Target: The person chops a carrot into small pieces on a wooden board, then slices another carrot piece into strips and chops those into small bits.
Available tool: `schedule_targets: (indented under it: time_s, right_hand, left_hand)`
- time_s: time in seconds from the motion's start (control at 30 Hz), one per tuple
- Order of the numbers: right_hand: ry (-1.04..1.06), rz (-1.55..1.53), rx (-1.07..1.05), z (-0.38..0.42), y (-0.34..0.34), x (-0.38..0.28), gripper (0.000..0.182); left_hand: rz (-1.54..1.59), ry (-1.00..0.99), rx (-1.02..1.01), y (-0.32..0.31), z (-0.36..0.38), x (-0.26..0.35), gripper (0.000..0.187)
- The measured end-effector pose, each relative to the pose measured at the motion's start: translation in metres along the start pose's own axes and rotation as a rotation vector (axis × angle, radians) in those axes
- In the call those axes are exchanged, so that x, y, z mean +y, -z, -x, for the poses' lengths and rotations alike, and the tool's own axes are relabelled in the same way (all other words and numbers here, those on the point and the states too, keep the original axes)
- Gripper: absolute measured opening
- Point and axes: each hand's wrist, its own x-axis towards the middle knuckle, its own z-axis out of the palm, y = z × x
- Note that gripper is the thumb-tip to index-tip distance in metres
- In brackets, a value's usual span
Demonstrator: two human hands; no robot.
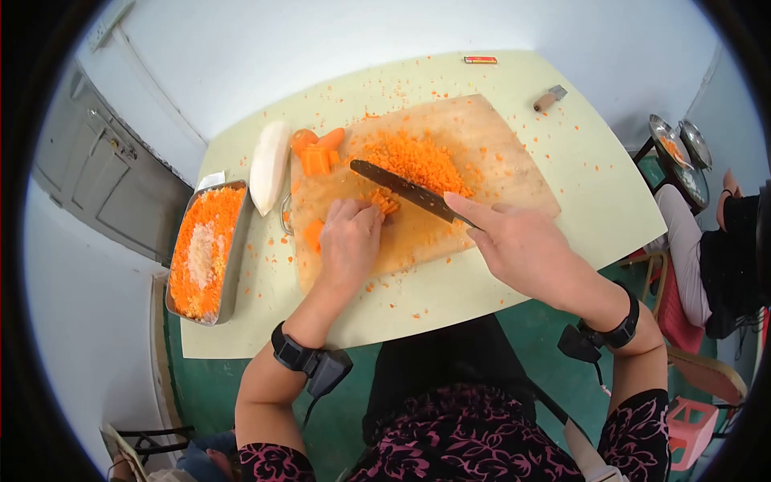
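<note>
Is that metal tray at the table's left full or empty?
The metal tray looks full: chopped orange pieces, with a paler patch in the middle, reach near its rim.

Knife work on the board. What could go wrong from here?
Cut: the left hand steadies carrot sticks close to the knife in the right hand, so a slip might catch fingers.
Spill: the diced carrot lies loose on the cutting board; bumping it could scatter more.
Tip: the filled tray sits near the table's left edge; a knock might send it over.
</note>
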Motion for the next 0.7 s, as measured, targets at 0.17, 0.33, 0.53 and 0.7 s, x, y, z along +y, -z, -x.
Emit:
schedule_targets:
  time_s: [0.17,0.33,0.53,0.7]
  right_hand:
    - [0.044,-0.069,0.111,0.000,-0.003,0.001,0.046]
    - [0.008,-0.061,0.059,0.001,0.003,-0.005,0.047]
    - [0.019,-0.016,0.011,0.005,-0.004,-0.009,0.050]
    - [-0.009,-0.105,0.071,0.004,0.012,-0.019,0.054]
  left_hand:
    - [-0.014,-0.008,0.004,-0.003,0.003,-0.002,0.011]
    - [-0.011,0.000,0.003,-0.001,0.001,0.000,0.010]
    - [-0.020,-0.022,0.007,-0.002,0.002,-0.001,0.010]
    - [-0.029,0.016,-0.004,0.000,0.001,0.003,0.007]
